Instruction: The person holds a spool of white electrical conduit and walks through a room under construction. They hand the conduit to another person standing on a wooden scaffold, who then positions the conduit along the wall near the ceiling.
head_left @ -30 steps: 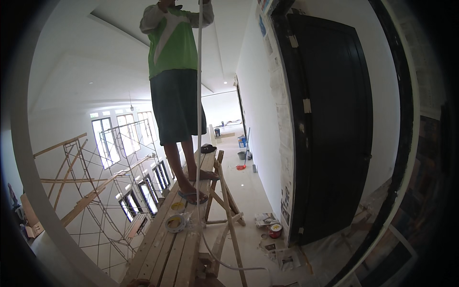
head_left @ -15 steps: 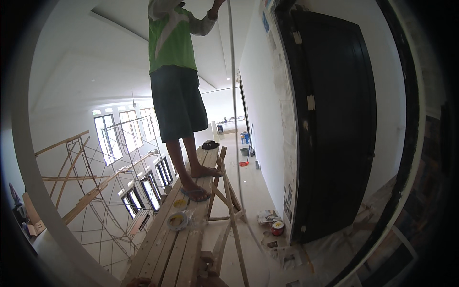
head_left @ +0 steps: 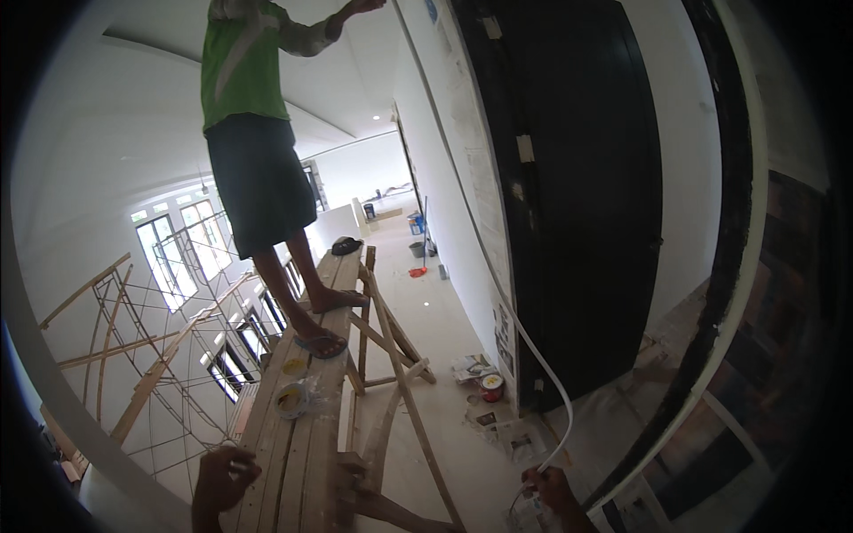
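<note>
At the bottom left my left hand (head_left: 222,480) is curled with a small white object (head_left: 238,465) between its fingers, beside the wooden plank platform (head_left: 293,453). At the bottom right my right hand (head_left: 549,489) grips a thin white flexible tube or cable (head_left: 546,364), which curves up along the newspaper-edged door frame (head_left: 487,195). Another person (head_left: 249,178) in a green top, dark shorts and flip-flops stands on the planks, one hand raised near the tube's upper part. A roll of tape (head_left: 290,402) and a dark bundle (head_left: 345,246) rest on the planks.
A black door (head_left: 586,213) is on the right. Paint cans and newspapers (head_left: 491,385) lie at its foot. Metal scaffolding (head_left: 133,338) stands on the left by tall windows. Down the corridor are buckets (head_left: 416,251) and a red dustpan (head_left: 418,271) against the white wall.
Both my hands have come into view from the lower edge. The tube has swung rightward against the door frame. The view has tilted, and the other person appears further left.
</note>
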`<state>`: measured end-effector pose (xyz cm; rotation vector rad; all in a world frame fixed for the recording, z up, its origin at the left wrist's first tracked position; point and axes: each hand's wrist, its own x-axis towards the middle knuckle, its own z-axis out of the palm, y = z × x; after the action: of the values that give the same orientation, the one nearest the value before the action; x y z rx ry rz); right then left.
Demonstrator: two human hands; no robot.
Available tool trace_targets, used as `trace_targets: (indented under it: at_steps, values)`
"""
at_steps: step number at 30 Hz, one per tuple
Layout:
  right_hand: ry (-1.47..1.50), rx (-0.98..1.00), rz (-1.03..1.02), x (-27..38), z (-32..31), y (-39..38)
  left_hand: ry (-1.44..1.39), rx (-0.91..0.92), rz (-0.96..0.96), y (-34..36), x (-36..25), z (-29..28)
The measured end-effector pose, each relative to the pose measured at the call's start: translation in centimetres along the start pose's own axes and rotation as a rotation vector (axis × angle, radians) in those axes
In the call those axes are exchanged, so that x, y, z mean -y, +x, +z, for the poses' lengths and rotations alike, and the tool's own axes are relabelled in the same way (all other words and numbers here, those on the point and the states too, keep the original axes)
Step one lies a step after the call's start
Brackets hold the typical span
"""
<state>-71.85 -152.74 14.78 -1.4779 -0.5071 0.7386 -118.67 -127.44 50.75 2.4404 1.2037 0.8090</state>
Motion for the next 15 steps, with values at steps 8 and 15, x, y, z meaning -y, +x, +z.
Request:
trace_targets:
  at_steps: [8,15]
  values:
    - [0.08,-0.286,-0.172,3.9,-5.0,0.4,-0.014,-0.018,0.494,16.1,-10.6,1.0]
    - [0.053,-0.275,-0.058,4.7,-6.0,0.3,0.057,-0.105,0.867,33.6,-20.7,9.1]
